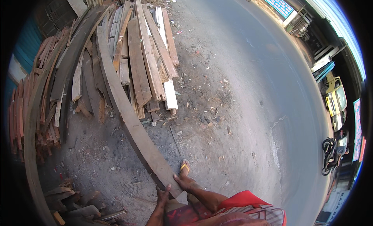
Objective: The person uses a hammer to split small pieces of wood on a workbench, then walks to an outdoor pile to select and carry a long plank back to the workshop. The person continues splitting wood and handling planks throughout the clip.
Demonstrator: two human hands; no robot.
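head view: left hand point(162, 195) and right hand point(182, 182) both grip a long plank's point(128, 113) near end — no containers.

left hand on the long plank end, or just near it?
Touching. The head view shows the left hand with fingers spread against the near end of the long plank; the right hand lies on the same end's other edge.

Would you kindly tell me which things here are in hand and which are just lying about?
In hand:
- long plank, its near end gripped by left hand and right hand

Lying about:
- plank pile
- red timber stack
- offcuts
- wood chips
- parked motorbike
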